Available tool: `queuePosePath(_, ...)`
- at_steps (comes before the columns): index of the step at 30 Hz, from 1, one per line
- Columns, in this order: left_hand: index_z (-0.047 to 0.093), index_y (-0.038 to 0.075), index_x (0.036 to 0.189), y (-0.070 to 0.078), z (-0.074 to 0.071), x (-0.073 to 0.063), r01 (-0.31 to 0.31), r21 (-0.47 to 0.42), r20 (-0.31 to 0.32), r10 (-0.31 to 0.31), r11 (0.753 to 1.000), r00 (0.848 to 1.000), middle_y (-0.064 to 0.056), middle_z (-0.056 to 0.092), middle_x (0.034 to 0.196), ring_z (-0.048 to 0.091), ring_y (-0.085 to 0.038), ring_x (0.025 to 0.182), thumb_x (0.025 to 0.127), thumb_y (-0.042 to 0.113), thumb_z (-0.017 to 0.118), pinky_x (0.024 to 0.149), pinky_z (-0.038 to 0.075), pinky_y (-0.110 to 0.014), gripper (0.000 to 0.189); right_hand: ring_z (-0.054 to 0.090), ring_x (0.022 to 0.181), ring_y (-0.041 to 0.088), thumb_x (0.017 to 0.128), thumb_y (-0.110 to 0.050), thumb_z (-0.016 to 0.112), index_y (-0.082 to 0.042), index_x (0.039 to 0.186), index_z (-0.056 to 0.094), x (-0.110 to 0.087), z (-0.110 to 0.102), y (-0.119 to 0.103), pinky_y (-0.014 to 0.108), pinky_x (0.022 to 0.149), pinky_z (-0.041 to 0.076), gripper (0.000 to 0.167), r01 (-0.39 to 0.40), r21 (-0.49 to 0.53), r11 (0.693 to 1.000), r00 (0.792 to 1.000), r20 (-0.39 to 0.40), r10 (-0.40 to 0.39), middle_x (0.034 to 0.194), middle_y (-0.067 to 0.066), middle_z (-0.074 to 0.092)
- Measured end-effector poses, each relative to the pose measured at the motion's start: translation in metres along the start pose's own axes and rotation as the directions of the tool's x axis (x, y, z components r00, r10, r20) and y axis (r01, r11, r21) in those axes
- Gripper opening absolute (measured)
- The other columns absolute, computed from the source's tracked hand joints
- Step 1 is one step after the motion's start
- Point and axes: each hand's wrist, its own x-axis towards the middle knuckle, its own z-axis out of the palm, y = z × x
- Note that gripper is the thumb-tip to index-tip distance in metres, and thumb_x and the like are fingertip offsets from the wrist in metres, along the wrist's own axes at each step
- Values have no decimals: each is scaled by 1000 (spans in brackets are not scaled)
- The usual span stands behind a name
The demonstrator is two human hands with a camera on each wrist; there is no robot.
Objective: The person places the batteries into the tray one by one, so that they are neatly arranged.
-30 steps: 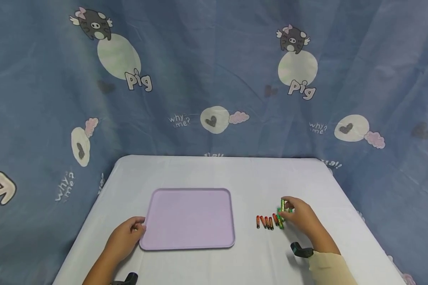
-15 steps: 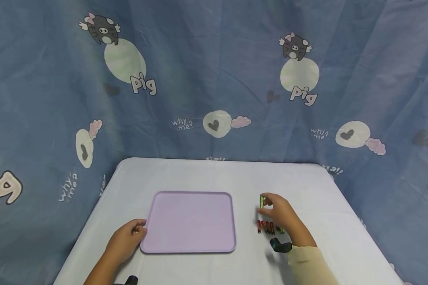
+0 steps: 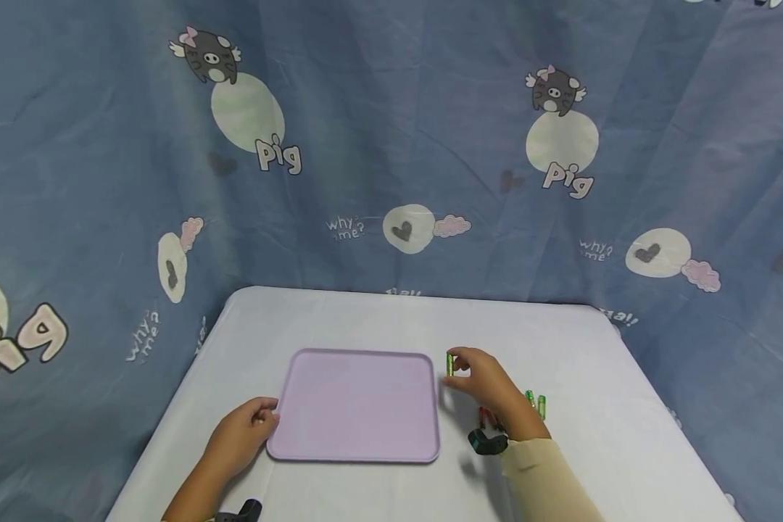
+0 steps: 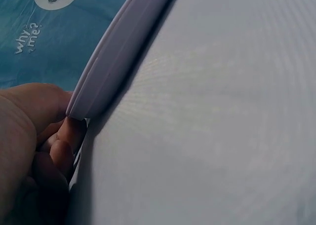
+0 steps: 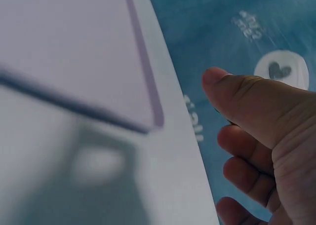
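My right hand pinches a green battery upright between thumb and fingers, just right of the tray and above the table. In the right wrist view the thumb hides nearly all of that battery. At the left, my left hand holds the near left edge of a flat lilac tray. The left wrist view shows the thumb against the tray's rim and the other fingers curled below it. Under the right wrist lie several red batteries, partly covered; green batteries lie beside the forearm.
A white cloth covers the table. Behind it hangs a blue patterned curtain. A black wrist camera sits below the right hand, in front of the red batteries.
My right hand has lifted one green battery from the group and carried it left toward the tray's right edge. The left hand keeps its hold on the tray. The head view has shifted slightly.
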Motion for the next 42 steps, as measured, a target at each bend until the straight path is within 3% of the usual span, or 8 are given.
queuePosePath(11,67,9,135,4,-1,-1,13,11,-2,-13,1000,1000,2,70,104,60,-18,96,101,35,64,90,49,-46,43,65,106,25,89,-26,85,-7,138,66,23,20,-37,48,92,52,56,93,28,995,995,33,-94,105,1,72)
queuePosePath(23,67,8,135,4,0,1,17,10,-10,-17,1000,1000,0,71,108,63,-20,99,100,33,66,93,51,-51,44,66,105,27,88,-23,86,-5,135,66,41,41,-60,50,92,52,54,149,65,987,987,47,-153,103,3,73)
queuePosePath(31,68,9,133,5,3,-1,25,1,-14,-25,1000,1000,-2,74,113,65,-21,102,100,33,67,97,50,-53,41,65,101,22,88,-27,85,-6,133,67,48,61,-68,44,90,53,52,185,55,981,978,88,-190,101,1,72)
queuePosePath(42,68,8,133,3,1,2,-1,13,-23,1,1000,1000,2,73,108,63,-18,97,100,32,66,94,50,-51,41,65,105,22,90,-25,84,-7,135,67,62,85,-99,42,91,52,52,210,119,970,961,160,-227,100,-1,70)
